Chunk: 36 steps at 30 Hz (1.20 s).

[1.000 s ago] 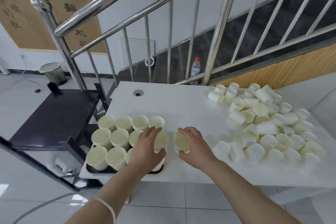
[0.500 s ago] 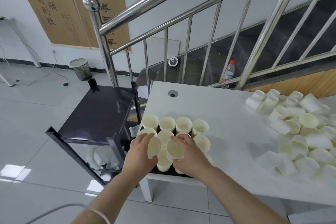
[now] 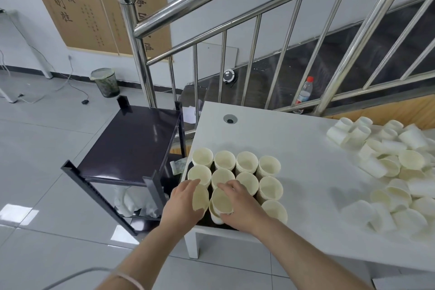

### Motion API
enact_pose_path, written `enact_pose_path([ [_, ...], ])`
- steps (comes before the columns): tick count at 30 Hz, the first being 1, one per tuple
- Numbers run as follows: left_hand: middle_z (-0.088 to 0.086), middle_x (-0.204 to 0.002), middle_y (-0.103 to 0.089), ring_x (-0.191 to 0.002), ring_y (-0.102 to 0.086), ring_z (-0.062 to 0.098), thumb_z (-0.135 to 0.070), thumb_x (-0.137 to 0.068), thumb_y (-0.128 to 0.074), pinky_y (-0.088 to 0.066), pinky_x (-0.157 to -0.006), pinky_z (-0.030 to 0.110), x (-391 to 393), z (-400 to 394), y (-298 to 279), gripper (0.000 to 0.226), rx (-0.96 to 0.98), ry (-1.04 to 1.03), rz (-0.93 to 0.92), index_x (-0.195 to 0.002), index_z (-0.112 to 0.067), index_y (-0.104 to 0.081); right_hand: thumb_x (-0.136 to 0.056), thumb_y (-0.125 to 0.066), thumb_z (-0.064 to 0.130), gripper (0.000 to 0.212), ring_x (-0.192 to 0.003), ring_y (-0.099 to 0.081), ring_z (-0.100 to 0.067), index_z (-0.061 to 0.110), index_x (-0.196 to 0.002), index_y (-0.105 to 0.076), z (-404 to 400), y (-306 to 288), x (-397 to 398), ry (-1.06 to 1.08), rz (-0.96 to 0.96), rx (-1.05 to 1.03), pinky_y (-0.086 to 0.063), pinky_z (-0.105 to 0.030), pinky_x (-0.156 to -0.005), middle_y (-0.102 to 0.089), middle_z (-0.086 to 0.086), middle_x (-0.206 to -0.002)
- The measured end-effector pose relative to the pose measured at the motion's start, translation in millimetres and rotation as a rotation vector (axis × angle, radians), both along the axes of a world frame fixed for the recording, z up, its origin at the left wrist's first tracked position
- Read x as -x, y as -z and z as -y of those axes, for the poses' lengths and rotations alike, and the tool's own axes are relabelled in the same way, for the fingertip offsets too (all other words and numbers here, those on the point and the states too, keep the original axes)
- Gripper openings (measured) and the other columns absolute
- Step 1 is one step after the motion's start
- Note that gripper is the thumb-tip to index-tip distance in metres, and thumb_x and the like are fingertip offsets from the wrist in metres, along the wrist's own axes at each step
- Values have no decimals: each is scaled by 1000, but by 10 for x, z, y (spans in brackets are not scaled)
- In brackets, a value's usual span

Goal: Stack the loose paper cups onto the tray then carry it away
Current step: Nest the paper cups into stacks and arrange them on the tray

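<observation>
Low in the frame, just left of centre, the left hand (image 3: 182, 205) has its grip closed round a tilted paper cup (image 3: 200, 198), and the right hand (image 3: 240, 207) holds a second cup (image 3: 222, 200) over the nearest stack. The step in hand looks like seating both cups onto the stacks at the near edge of the dark tray (image 3: 207, 219), which sits at the near left corner of the white surface (image 3: 306, 172). Next, each cup probably needs to be turned mouth-up and lowered straight into a stack, then the hands must return for more. Beyond the hands, cream cup stacks (image 3: 247, 165) stand in rows on the tray. At the right edge of the frame, well apart, the loose cups (image 3: 388, 165) lie jumbled, many on their sides.
</observation>
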<state>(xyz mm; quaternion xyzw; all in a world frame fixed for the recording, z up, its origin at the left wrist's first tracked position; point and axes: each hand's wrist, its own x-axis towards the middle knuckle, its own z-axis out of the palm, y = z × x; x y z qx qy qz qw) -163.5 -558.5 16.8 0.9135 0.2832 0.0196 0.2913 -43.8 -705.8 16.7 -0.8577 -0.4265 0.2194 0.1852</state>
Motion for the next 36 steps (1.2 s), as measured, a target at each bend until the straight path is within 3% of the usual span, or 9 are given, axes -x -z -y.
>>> enact_pose_path([
  [9,-11,-143,-34,-132,-32,15,-34,-82,-68,-46,-95,30,-54,-58,154,71,-29,40,-90,-143,-30,-32,-82,-66,27,75,-130,-33,-13,28,-148,-31,-81,46,-12,-35,78,86,-47,-28,-84,-30,6,-141],
  [14,-10,-139,-37,-129,-35,15,-31,-82,-67,-47,-91,31,-74,-55,204,66,-37,32,-96,-140,-30,-36,-82,-66,27,73,-126,-37,-14,28,-147,-33,-95,88,-23,-40,99,96,-38,-22,-75,-33,5,-135],
  [24,-11,-139,-38,-129,-35,15,-31,-83,-67,-47,-94,31,-91,-38,223,61,-77,36,-106,-137,-31,-40,-82,-67,27,71,-123,-41,-16,27,-145,-34,-96,150,-33,-41,116,95,-42,-27,-79,-33,3,-135],
  [29,-10,-139,-43,-131,-34,17,-35,-83,-66,-43,-99,33,-140,53,148,56,-109,42,-26,-136,-28,-46,-81,-65,26,67,-123,-39,-16,27,-142,-37,42,76,-100,-29,96,65,-51,-36,-81,-33,5,-133],
  [36,-9,-138,-44,-132,-33,15,-31,-86,-63,-43,-96,28,-466,415,-110,52,-115,102,48,-135,-27,-47,-85,-58,20,60,-122,-40,-13,27,-142,-39,592,-167,-331,99,122,-20,-45,-29,-78,-34,8,-135],
])
